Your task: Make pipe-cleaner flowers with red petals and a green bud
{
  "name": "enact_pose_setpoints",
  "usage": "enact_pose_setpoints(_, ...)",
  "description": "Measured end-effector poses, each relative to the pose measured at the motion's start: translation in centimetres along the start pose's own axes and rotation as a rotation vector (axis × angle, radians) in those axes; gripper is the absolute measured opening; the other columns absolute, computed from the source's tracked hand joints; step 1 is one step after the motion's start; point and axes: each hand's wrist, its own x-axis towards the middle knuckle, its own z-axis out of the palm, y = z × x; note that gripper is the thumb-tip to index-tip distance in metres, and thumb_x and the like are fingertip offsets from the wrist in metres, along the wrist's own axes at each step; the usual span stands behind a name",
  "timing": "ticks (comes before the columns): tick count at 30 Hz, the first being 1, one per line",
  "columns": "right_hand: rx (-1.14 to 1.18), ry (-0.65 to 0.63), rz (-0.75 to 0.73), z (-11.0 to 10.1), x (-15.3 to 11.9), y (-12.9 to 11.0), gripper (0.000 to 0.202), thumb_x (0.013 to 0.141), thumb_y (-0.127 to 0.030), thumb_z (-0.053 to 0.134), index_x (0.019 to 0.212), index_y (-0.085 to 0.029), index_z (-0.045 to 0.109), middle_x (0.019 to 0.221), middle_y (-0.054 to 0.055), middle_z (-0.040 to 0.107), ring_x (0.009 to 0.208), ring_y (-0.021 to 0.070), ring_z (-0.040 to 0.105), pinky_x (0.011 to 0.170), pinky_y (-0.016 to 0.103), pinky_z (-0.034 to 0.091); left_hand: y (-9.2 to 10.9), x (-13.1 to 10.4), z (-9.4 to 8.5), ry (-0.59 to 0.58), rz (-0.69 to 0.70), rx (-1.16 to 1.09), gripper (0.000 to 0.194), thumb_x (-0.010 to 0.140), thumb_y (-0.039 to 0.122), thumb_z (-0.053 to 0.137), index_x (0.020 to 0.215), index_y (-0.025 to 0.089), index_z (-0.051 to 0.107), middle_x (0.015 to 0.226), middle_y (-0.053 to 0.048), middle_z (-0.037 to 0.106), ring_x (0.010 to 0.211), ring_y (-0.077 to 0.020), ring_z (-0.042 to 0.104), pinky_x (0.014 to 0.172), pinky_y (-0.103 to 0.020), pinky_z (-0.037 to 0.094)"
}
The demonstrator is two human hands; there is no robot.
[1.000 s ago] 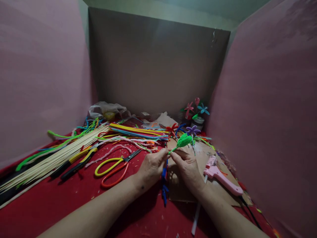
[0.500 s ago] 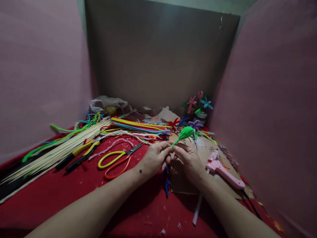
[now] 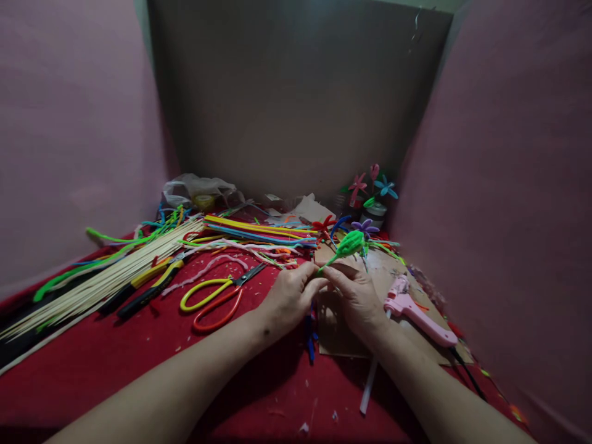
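Observation:
A bright green pipe-cleaner leaf (image 3: 350, 245) points up and to the right, its thin twisted stem running down between my fingers. My left hand (image 3: 292, 292) pinches the lower stem between thumb and fingers. Right beside it, my right hand (image 3: 357, 297) is closed on the same stem, just under the leaf. The stem's lower end is hidden by my hands. Beneath them, blue pipe-cleaner pieces (image 3: 310, 346) hang or lie by the edge of a cardboard sheet (image 3: 340, 339).
Scissors (image 3: 217, 299), pliers (image 3: 150, 283) and a bundle of wooden sticks (image 3: 115, 271) lie to the left. Coloured pipe cleaners (image 3: 259, 228) spread behind my hands. A pink glue gun (image 3: 416, 313) rests on the cardboard at right. Finished flowers (image 3: 365, 228) stand at the back.
The view has shifted slightly. The green leaf tilts a little further to the right, and my fingers have shifted on its stem, with both hands still closed on it.

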Motion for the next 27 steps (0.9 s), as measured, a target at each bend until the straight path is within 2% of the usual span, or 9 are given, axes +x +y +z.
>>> enact_pose_setpoints(2, -0.026, 0.014, -0.004, 0.1, -0.1, -0.1, 0.008, 0.070, -0.027, 0.067, 0.072, -0.020, 0.072, 0.063, -0.003, 0.060, 0.057, 0.0102, 0.049, 0.055, 0.024, 0.039, -0.5, -0.2, 0.2, 0.080, 0.125, 0.262, 0.009, 0.084, 0.023, 0.049, 0.083, 0.016, 0.056, 0.074, -0.003, 0.061, 0.064, -0.0132, 0.056, 0.061, -0.023, 0.040)
enact_pose_setpoints(4, -0.073, 0.019, -0.017, 0.2, -0.1, -0.1, 0.009, 0.070, -0.027, 0.067, 0.071, -0.021, 0.073, 0.063, -0.002, 0.062, 0.059, 0.0108, 0.051, 0.057, 0.024, 0.040, -1.0, -0.4, 0.2, 0.095, 0.213, 0.409, 0.012, 0.087, 0.021, 0.044, 0.086, 0.016, 0.054, 0.074, -0.004, 0.062, 0.062, -0.0137, 0.057, 0.058, -0.024, 0.040)
enact_pose_setpoints(8, -0.142, 0.009, -0.018, 0.2, -0.2, 0.0, 0.011, 0.072, -0.028, 0.066, 0.070, -0.020, 0.073, 0.070, 0.000, 0.068, 0.067, 0.0134, 0.056, 0.062, 0.025, 0.042, -1.8, -0.5, 0.0, 0.066, 0.330, 0.547, 0.014, 0.088, 0.014, 0.039, 0.086, 0.015, 0.053, 0.068, -0.003, 0.060, 0.056, -0.0121, 0.055, 0.053, -0.022, 0.038)
enact_pose_setpoints(12, -0.116, 0.020, 0.050, 0.2, -0.1, 0.1, 0.013, 0.071, -0.032, 0.067, 0.072, -0.020, 0.073, 0.071, 0.001, 0.068, 0.067, 0.0140, 0.056, 0.059, 0.024, 0.041, -1.9, -0.4, -0.2, 0.037, 0.355, 0.559, 0.015, 0.083, 0.009, 0.040, 0.086, 0.014, 0.054, 0.068, -0.003, 0.059, 0.057, -0.0121, 0.054, 0.053, -0.021, 0.038)
enact_pose_setpoints(15, -0.142, 0.001, 0.017, 0.2, 0.0, -0.1, 0.013, 0.071, -0.031, 0.067, 0.073, -0.020, 0.073, 0.070, 0.000, 0.067, 0.067, 0.0134, 0.055, 0.063, 0.025, 0.042, -1.5, -0.2, -0.2, 0.068, 0.269, 0.398, 0.014, 0.082, 0.010, 0.041, 0.079, 0.015, 0.054, 0.063, -0.001, 0.057, 0.054, -0.0106, 0.052, 0.053, -0.021, 0.038)
enact_pose_setpoints(17, -0.160, -0.040, -0.022, 0.2, 0.1, -0.3, 0.011, 0.072, -0.029, 0.066, 0.073, -0.020, 0.073, 0.071, 0.000, 0.067, 0.068, 0.0131, 0.054, 0.066, 0.025, 0.041, -1.1, 0.1, -0.2, 0.071, 0.123, 0.192, 0.017, 0.084, 0.016, 0.041, 0.070, 0.017, 0.052, 0.055, 0.002, 0.052, 0.046, -0.0082, 0.048, 0.047, -0.019, 0.036)
enact_pose_setpoints(20, -0.167, -0.092, -0.046, 0.0, 0.2, -0.4, 0.012, 0.074, -0.029, 0.064, 0.078, -0.022, 0.073, 0.077, 0.000, 0.067, 0.072, 0.0130, 0.054, 0.068, 0.025, 0.041, -0.2, 0.5, -0.3, -0.019, -0.162, -0.227, 0.023, 0.084, 0.026, 0.043, 0.064, 0.018, 0.048, 0.047, 0.006, 0.047, 0.032, -0.0051, 0.040, 0.035, -0.017, 0.029)
enact_pose_setpoints(22, -0.164, -0.097, -0.019, -0.1, 0.2, -0.4, 0.015, 0.075, -0.029, 0.063, 0.083, -0.022, 0.073, 0.075, -0.001, 0.066, 0.068, 0.0126, 0.053, 0.064, 0.025, 0.041, 0.2, 0.7, -0.4, -0.078, -0.285, -0.469, 0.020, 0.082, 0.029, 0.048, 0.066, 0.017, 0.049, 0.045, 0.007, 0.048, 0.028, -0.0036, 0.036, 0.031, -0.016, 0.024)
enact_pose_setpoints(27, -0.007, -0.099, 0.103, -0.4, 0.3, 0.0, 0.020, 0.074, -0.029, 0.064, 0.090, -0.020, 0.072, 0.074, 0.001, 0.067, 0.061, 0.0118, 0.052, 0.057, 0.024, 0.040, 0.4, 0.7, -1.0, -0.211, -0.389, -0.808, 0.020, 0.077, 0.033, 0.058, 0.070, 0.015, 0.053, 0.045, 0.007, 0.049, 0.026, -0.0002, 0.030, 0.029, -0.013, 0.017)
